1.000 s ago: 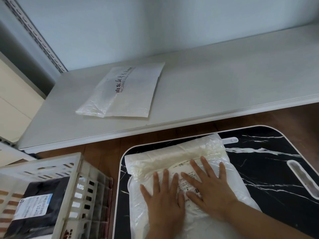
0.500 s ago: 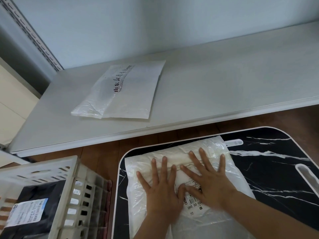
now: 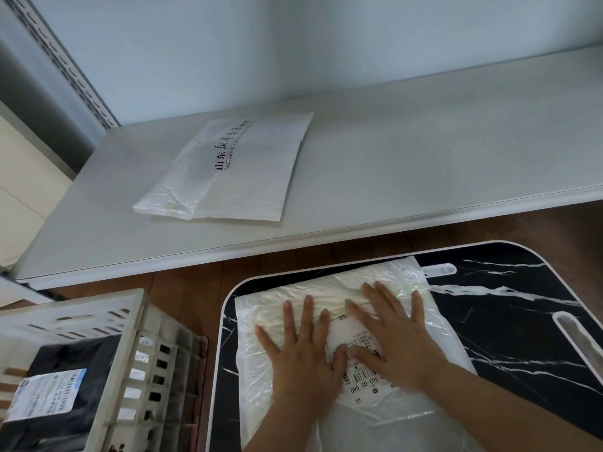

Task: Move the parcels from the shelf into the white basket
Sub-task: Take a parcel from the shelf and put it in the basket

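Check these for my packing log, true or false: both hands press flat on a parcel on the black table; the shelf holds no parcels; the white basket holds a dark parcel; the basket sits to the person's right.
1. Both hands press flat on a parcel on the black table: true. The left hand and right hand lie open on the white parcel on the black table.
2. The shelf holds no parcels: false. One printed white parcel lies on the shelf.
3. The white basket holds a dark parcel: true. The dark parcel lies in the white basket.
4. The basket sits right: false. It sits left.

"SHANDONG" on shelf parcel (image 3: 235, 171); "303-00 040" on parcel label (image 3: 365, 380)
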The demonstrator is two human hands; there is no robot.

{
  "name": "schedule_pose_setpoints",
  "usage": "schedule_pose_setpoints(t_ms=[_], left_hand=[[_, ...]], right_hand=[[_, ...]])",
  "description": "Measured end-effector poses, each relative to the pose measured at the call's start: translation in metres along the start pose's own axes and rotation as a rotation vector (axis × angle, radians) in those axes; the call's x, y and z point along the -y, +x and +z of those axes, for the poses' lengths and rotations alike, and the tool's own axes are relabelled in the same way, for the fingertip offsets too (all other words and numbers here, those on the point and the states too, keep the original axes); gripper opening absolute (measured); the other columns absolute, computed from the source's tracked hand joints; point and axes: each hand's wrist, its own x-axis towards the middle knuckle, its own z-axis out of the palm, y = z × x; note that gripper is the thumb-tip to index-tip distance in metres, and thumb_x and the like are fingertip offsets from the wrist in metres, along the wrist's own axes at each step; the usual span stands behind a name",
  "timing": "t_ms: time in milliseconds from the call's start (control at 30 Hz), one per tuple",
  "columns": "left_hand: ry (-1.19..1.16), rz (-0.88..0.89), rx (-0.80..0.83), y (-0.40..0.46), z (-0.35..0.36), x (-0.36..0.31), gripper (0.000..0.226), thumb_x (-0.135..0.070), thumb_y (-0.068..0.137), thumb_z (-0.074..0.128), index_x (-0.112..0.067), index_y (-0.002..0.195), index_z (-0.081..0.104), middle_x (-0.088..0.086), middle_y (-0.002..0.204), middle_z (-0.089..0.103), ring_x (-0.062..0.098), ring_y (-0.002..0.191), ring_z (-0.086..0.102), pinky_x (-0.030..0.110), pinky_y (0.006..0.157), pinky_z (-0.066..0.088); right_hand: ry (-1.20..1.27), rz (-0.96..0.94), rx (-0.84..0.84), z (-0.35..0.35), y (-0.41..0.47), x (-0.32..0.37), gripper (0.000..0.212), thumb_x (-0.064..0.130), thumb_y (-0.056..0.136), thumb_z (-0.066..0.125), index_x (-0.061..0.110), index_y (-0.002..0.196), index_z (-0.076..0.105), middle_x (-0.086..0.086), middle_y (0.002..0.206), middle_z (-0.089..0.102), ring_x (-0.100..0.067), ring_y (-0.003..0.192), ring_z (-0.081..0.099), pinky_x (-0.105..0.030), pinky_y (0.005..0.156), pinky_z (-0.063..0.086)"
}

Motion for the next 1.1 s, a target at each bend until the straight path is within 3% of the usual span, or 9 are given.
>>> schedule_pose_setpoints(t_ms=[167,233,333,467,633,800,933,1033,1100], left_hand=[[-0.066,-0.091,0.103,-0.013,-0.015,-0.005,0.067,-0.067,0.091,0.002,-0.042,0.146,0.028,0.004,0.159,0.016,0.037,0.145,0.013,0.066,0.108,0.008],[-0.131,-0.132,0.178,-0.021,-0.018,-0.006,0.072,-0.068,0.083,-0.014,-0.042,0.150,-0.006,0.000,0.158,-0.023,0.030,0.143,-0.021,0.064,0.112,-0.006],[-0.277,-0.279,0.353,-0.036,-0.038,-0.012,0.065,-0.060,0.095,0.011,-0.035,0.150,-0.012,0.003,0.156,-0.028,0.028,0.143,-0.025,0.062,0.113,-0.006],[-0.746,-0.435,0.360,-0.044,-0.079,-0.013,0.068,-0.060,0.097,0.023,-0.029,0.153,0.002,0.006,0.161,-0.001,0.031,0.148,0.000,0.058,0.116,0.009],[-1.327,-0.601,0.254,-0.071,-0.151,0.002,0.071,-0.069,0.089,0.036,-0.035,0.150,0.022,0.000,0.155,0.025,0.028,0.136,0.032,0.053,0.101,0.036],[-1.479,-0.628,-0.113,-0.099,-0.194,0.018,0.095,-0.067,0.080,0.056,-0.021,0.152,0.016,0.004,0.154,0.028,0.028,0.139,0.030,0.045,0.112,0.027],[-1.488,-0.813,-0.340,-0.143,-0.221,0.051,0.124,-0.077,0.056,0.068,-0.008,0.148,0.022,0.013,0.144,0.041,0.034,0.130,0.043,0.043,0.105,0.039],[-1.657,-0.756,-0.162,-0.170,-0.236,0.092,0.112,-0.073,0.045,0.077,0.000,0.127,0.055,0.018,0.116,0.065,0.036,0.104,0.063,0.047,0.093,0.050],[-1.823,-0.668,-0.172,-0.181,-0.249,0.119,0.073,-0.043,0.060,0.085,0.000,0.116,0.064,0.019,0.104,0.071,0.036,0.095,0.068,0.047,0.083,0.055]], right_hand=[[0.238,0.707,-0.072,-0.043,-0.024,-0.013,0.095,0.076,0.076,0.049,0.014,0.145,0.028,-0.009,0.141,0.038,-0.026,0.129,0.037,-0.044,0.100,0.040],[0.450,0.835,0.032,-0.060,-0.030,-0.021,0.083,0.064,0.074,0.066,0.008,0.131,0.043,-0.009,0.121,0.050,-0.023,0.110,0.051,-0.037,0.088,0.050],[0.887,0.873,0.172,-0.079,-0.040,-0.023,0.058,0.036,0.070,0.083,0.007,0.112,0.056,-0.005,0.101,0.063,-0.022,0.091,0.062,-0.039,0.083,0.054],[1.259,0.684,0.084,-0.120,-0.044,0.000,0.032,0.008,0.074,0.080,0.012,0.103,0.067,-0.006,0.094,0.072,-0.024,0.084,0.070,-0.043,0.078,0.057],[1.058,0.283,-0.088,-0.203,-0.055,0.042,0.025,0.016,0.076,0.078,0.020,0.100,0.070,0.002,0.101,0.071,-0.014,0.090,0.067,-0.035,0.085,0.054],[1.170,0.055,-0.204,-0.283,-0.075,0.076,0.010,0.019,0.082,0.075,0.011,0.088,0.071,0.000,0.081,0.073,-0.006,0.068,0.068,-0.018,0.062,0.052],[1.345,0.035,-0.313,-0.322,-0.078,0.092,0.028,0.026,0.084,0.072,0.001,0.094,0.066,-0.016,0.096,0.072,-0.024,0.084,0.067,-0.037,0.081,0.051],[1.454,0.026,-0.366,-0.340,-0.075,0.107,0.026,0.023,0.084,0.072,-0.001,0.090,0.065,-0.018,0.094,0.071,-0.018,0.073,0.063,-0.025,0.070,0.050],[1.530,0.034,-0.368,-0.347,-0.070,0.119,0.014,0.020,0.083,0.072,0.006,0.086,0.067,-0.014,0.092,0.072,-0.015,0.063,0.066,-0.023,0.061,0.055]])
